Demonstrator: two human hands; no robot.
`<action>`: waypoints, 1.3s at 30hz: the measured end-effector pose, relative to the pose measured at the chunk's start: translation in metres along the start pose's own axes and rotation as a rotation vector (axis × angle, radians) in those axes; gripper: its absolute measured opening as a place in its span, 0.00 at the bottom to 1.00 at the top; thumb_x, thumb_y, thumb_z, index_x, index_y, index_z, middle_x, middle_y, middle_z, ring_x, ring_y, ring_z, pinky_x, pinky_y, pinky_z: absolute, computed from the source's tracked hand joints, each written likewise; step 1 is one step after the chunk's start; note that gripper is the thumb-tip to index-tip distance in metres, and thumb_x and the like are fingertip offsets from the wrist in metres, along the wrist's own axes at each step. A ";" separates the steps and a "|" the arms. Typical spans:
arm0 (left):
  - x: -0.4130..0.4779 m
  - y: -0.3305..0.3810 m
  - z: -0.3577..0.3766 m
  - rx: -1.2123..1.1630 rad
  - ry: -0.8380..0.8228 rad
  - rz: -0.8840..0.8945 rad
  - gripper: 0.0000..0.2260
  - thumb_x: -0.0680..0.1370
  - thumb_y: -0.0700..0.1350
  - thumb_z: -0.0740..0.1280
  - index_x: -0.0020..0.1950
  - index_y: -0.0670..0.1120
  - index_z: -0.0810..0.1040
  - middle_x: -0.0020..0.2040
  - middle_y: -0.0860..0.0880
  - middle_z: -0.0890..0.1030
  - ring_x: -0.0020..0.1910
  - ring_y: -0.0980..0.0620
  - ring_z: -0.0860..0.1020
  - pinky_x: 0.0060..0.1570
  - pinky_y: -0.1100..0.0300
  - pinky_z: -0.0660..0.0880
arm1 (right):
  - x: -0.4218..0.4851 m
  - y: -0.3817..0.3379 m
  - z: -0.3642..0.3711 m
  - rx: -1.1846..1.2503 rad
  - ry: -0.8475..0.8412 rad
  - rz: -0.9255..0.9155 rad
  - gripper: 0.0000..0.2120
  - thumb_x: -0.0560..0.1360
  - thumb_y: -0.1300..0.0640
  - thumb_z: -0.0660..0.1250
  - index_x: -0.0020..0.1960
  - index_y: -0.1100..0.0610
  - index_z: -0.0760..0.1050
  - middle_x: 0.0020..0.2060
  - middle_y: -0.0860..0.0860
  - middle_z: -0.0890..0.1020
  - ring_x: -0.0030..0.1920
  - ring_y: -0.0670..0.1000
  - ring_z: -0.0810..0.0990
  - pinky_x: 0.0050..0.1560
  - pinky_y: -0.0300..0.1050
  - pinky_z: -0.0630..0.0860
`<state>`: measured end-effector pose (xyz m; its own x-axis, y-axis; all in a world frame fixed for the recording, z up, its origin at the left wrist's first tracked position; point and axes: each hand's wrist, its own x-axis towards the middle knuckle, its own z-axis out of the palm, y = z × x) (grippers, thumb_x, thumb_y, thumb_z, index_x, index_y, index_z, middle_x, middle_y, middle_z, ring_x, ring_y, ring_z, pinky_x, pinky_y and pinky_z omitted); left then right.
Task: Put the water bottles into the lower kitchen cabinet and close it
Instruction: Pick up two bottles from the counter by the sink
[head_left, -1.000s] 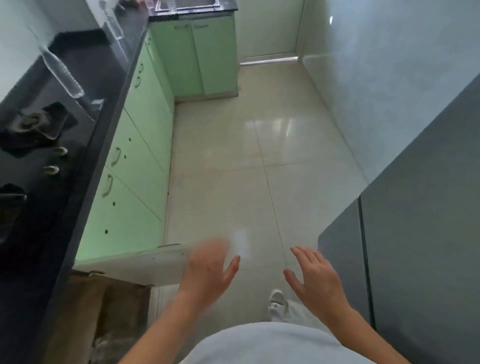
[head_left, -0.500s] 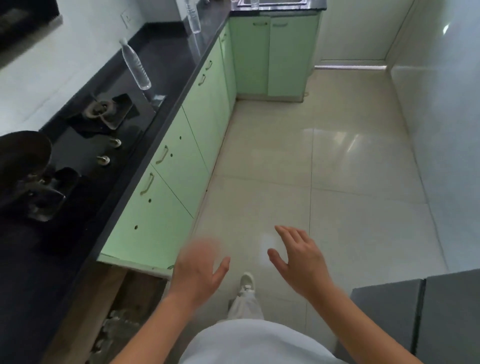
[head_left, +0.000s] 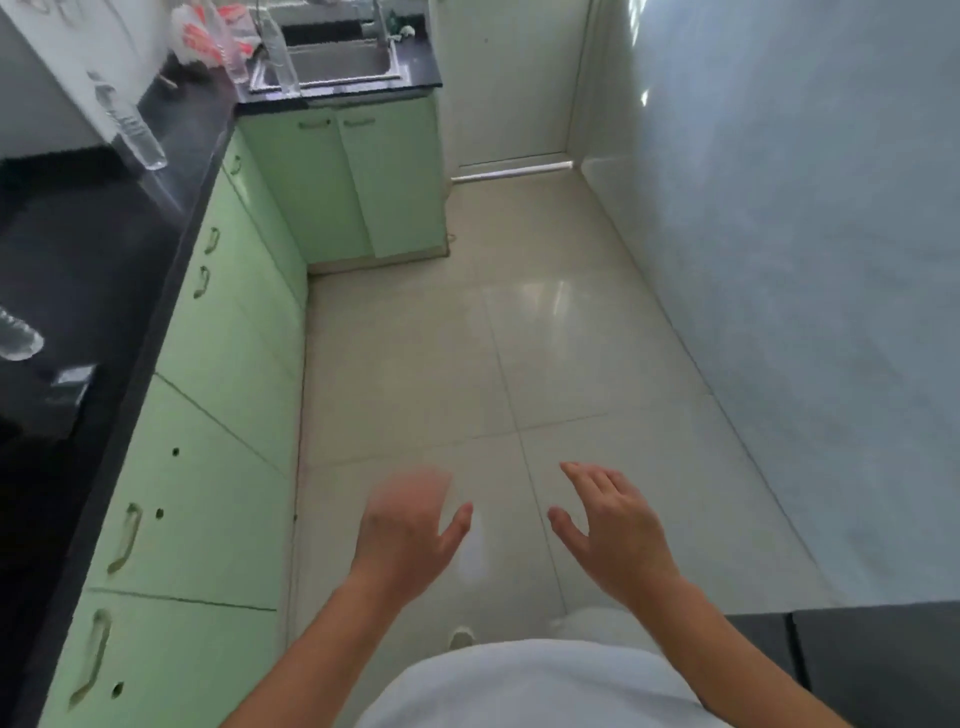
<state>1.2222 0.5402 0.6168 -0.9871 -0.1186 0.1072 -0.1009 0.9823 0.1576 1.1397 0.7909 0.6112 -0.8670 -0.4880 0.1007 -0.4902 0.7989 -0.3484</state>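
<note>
Both of your hands hang out in front of you above the tiled floor (head_left: 441, 364), and neither one holds anything. Your left hand (head_left: 410, 535) is palm down with the thumb splayed to the side; its fingers (head_left: 410, 491) are smeared by motion blur, but they look spread and released. Your right hand (head_left: 618, 535) is sharper: its fingers (head_left: 592, 475) are loosely extended and apart, thumb out towards the other hand, grasping nothing. The two hands are near each other but not touching. The water bottles are up on the black counter (head_left: 104, 249) on your left, well apart from both hands. The first bottle (head_left: 132, 127), clear plastic, stands close to the wall. Only the base of the second bottle (head_left: 18, 340) shows, at the left edge of the view. The third bottle (head_left: 280, 57) stands by the left side of the steel sink (head_left: 343, 65) at the far end. Under the counter runs the row of pale green lower cabinets (head_left: 218, 405), and every door you can see there is closed. A white shoe (head_left: 460, 636) peeks out below your shirt, and a dark grey unit (head_left: 857, 665) sits at your lower right.
</note>
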 end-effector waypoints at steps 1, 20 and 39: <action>0.026 0.003 -0.001 -0.005 0.014 0.052 0.21 0.78 0.59 0.60 0.58 0.45 0.82 0.53 0.47 0.84 0.48 0.43 0.82 0.46 0.51 0.77 | 0.010 0.012 -0.005 -0.011 0.016 0.035 0.28 0.77 0.41 0.59 0.68 0.58 0.77 0.59 0.50 0.83 0.59 0.53 0.80 0.58 0.50 0.80; 0.296 -0.060 0.008 0.066 0.089 -0.248 0.23 0.79 0.59 0.58 0.59 0.44 0.81 0.55 0.46 0.84 0.50 0.43 0.82 0.48 0.50 0.78 | 0.369 0.079 0.009 0.045 -0.108 -0.224 0.28 0.76 0.41 0.59 0.67 0.59 0.78 0.57 0.51 0.84 0.57 0.55 0.81 0.56 0.48 0.79; 0.526 -0.295 0.012 0.118 0.029 -0.315 0.25 0.79 0.61 0.58 0.59 0.43 0.82 0.57 0.43 0.83 0.54 0.41 0.81 0.53 0.48 0.76 | 0.667 0.005 0.080 -0.011 -0.099 -0.258 0.29 0.78 0.40 0.58 0.69 0.57 0.76 0.63 0.50 0.81 0.64 0.54 0.78 0.63 0.50 0.75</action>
<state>0.7310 0.1902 0.6154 -0.9014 -0.4215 0.0990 -0.4159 0.9065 0.0729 0.5661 0.4409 0.6018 -0.7009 -0.7071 0.0934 -0.6949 0.6474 -0.3129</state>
